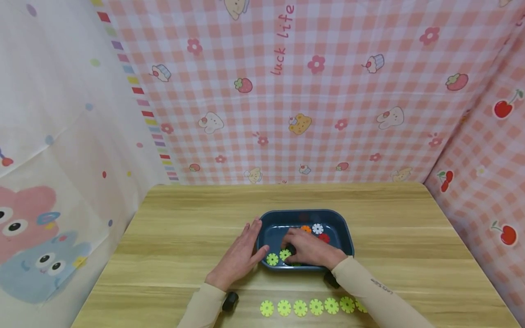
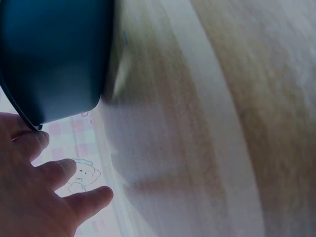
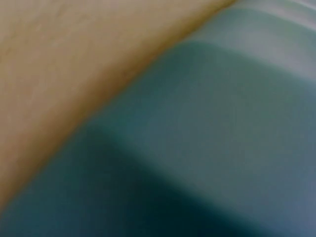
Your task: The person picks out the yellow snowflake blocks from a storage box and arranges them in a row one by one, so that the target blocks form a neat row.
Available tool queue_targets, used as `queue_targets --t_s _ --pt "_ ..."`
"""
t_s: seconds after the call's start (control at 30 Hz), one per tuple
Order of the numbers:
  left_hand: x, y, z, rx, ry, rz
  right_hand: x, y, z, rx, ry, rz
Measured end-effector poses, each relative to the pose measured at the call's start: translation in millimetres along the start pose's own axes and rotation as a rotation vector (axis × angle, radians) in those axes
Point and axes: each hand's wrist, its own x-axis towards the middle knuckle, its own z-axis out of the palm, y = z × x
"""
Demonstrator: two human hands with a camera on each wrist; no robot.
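A dark blue tray (image 1: pixel 305 268) stands on the table. Inside its front left part lie a yellow-green notched disc (image 1: pixel 272 259) and a second green disc (image 1: pixel 285 254). My right hand (image 1: pixel 309 249) reaches down into the tray, fingers bent and thumb lowered around the second disc; I cannot tell whether they pinch it. More green shows under that hand. My left hand (image 1: pixel 242 255) rests against the tray's left side, fingers extended, fingertips at the rim in the left wrist view. The right wrist view is blurred, filled mostly by the tray wall (image 3: pixel 207 123).
Several yellow-green discs (image 1: pixel 300 308) lie in a row near the table's front, the right end hidden by my right sleeve. An orange disc (image 1: pixel 306 229), a white disc (image 1: pixel 317 228) and a red disc (image 1: pixel 324 238) lie inside the tray. Patterned cloth (image 1: pixel 262 105) hangs behind the table.
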Motion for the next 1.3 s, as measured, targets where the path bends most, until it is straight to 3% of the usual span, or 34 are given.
queue_targets --t_s 0.23,0.57,1.03,1.3 --pt "0.2 0.3 -0.1 0.002 0.006 0.001 0.0 -4.4 -0.3 -0.057 -0.017 -0.012" --pt "-0.4 0.5 -0.8 -0.003 0.02 0.028 -0.8 -3.6 -0.7 -0.013 -0.025 -0.044" --pt "1.0 0.4 0.1 0.009 0.011 0.026 -2.5 -4.0 -2.7 -0.039 -0.048 -0.042" --pt "0.2 0.5 -0.3 0.014 0.001 0.014 -6.3 -3.4 -10.5 0.063 0.001 -0.043"
